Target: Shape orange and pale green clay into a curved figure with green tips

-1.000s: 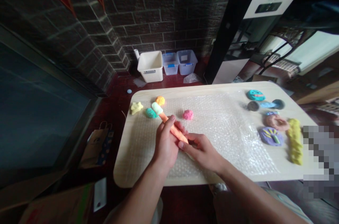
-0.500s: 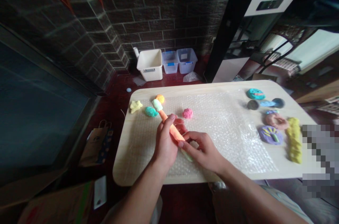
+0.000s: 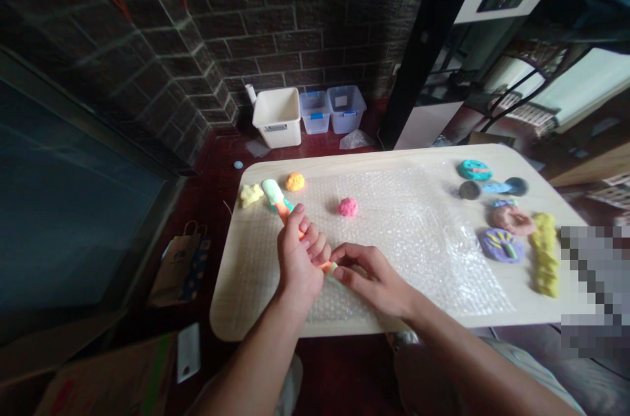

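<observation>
My left hand (image 3: 299, 255) is wrapped round an orange clay stick (image 3: 284, 211) that has a pale mint tip (image 3: 272, 191) pointing up and left. At the stick's near end my right hand (image 3: 367, 275) pinches a small pale green bit (image 3: 333, 268) of clay. Both hands hover over a sheet of bubble wrap (image 3: 413, 232) on a light wooden table (image 3: 231, 311). A teal clay lump lies mostly hidden behind the stick. A yellow star (image 3: 251, 194), an orange ball (image 3: 295, 181) and a pink ball (image 3: 347, 207) lie close by.
Several finished clay pieces sit at the right: a teal disc (image 3: 475, 170), a blue dumbbell shape (image 3: 492, 188), a brown ring (image 3: 512, 220), a purple disc (image 3: 503, 245), a yellow braid (image 3: 545, 262). On the floor beyond stand a white bin (image 3: 277, 117) and two clear boxes (image 3: 332, 111).
My left hand has closed its fingers round the orange stick and swung its mint tip further left. My right hand shifted to the stick's near end with a green bit.
</observation>
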### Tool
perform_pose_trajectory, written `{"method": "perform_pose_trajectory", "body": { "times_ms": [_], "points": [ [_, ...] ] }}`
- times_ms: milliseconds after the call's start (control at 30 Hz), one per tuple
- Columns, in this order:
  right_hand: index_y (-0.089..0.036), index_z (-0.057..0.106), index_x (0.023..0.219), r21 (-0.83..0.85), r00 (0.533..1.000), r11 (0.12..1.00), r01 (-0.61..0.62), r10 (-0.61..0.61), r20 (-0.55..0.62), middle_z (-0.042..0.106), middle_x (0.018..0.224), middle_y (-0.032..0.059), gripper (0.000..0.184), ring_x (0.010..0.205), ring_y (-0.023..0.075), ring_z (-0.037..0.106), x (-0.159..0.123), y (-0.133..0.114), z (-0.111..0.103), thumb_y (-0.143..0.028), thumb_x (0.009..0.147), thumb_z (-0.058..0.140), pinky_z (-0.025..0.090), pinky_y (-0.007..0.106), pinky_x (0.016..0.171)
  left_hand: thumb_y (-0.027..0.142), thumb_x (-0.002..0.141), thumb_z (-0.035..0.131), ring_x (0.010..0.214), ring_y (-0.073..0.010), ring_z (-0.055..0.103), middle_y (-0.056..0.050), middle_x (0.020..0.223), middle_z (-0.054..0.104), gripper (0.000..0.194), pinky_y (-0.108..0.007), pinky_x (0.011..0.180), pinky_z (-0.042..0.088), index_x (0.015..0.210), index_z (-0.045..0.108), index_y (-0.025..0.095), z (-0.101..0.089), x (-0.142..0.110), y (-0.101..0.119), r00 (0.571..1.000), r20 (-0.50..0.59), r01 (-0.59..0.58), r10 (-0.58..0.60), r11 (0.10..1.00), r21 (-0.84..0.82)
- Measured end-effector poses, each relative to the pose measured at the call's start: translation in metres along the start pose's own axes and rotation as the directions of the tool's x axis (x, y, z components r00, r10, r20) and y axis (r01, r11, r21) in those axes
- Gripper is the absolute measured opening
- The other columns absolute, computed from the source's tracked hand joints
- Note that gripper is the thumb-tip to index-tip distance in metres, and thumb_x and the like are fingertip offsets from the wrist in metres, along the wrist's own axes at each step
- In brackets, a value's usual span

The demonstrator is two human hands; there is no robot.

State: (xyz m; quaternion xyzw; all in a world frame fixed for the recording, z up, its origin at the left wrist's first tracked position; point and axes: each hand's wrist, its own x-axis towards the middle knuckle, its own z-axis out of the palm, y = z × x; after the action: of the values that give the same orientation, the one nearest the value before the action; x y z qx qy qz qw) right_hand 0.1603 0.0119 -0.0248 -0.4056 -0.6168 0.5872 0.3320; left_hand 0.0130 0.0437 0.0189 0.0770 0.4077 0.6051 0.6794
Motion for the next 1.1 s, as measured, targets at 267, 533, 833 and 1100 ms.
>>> {"method": "perform_pose_trajectory", "body": {
  "times_ms": [267,533,833,1100],
  "points": [
    [-0.018,0.063,0.085,0.194,0.998,0.979,-0.055,0.051,0.027,0.058,0.077,0.0004,0.042,0.07,0.015,0.049,0.0028,-0.002,0.0028,-0.058,0.094,0.068,0.039,0.029,0.066,0.042,0.077,0.08,0.047,-0.0083,0.047,0.007,0.061,0.052,0.038,-0.023,0.05,0.043,0.077,0.049,0.021,-0.0046,-0.0005,-0.0013,0.989,0.147,0.028,-0.028,1.0,0.0],
    [-0.019,0.067,0.095,0.15,0.996,0.986,-0.077,0.07,0.047,0.066,0.083,0.0029,0.044,0.073,0.0166,0.054,0.0024,-0.0014,0.0033,-0.062,0.09,0.073,0.044,0.028,0.065,0.047,0.077,0.079,0.035,-0.0032,0.014,0.012,0.046,0.025,0.046,-0.02,0.035,0.009,0.067,0.043,0.021,-0.0009,-0.0027,0.0003,0.997,0.066,0.048,-0.046,0.998,-0.033],
    [-0.017,0.07,0.095,0.061,0.994,0.993,-0.1,0.098,0.045,0.063,0.078,0.0014,0.039,0.065,0.0138,0.047,-0.0013,0.0022,0.0003,-0.056,0.093,0.072,0.034,0.027,0.057,0.042,0.08,0.08,0.036,-0.0031,0.016,0.012,0.046,0.026,0.05,-0.02,0.036,0.018,0.063,0.037,0.021,-0.0035,-0.0025,0.0019,0.994,0.108,-0.005,0.012,0.998,-0.063],
    [-0.017,0.071,0.096,0.068,0.998,0.996,-0.052,0.049,0.039,0.064,0.08,0.0017,0.036,0.07,0.015,0.05,-0.0032,0.001,0.0034,-0.052,0.098,0.068,0.039,0.029,0.064,0.051,0.08,0.084,0.037,-0.0033,0.017,0.013,0.047,0.026,0.058,-0.019,0.038,0.018,0.065,0.037,0.022,0.0004,-0.0009,-0.005,0.995,0.081,-0.052,0.051,0.999,0.012]
  ]
}}
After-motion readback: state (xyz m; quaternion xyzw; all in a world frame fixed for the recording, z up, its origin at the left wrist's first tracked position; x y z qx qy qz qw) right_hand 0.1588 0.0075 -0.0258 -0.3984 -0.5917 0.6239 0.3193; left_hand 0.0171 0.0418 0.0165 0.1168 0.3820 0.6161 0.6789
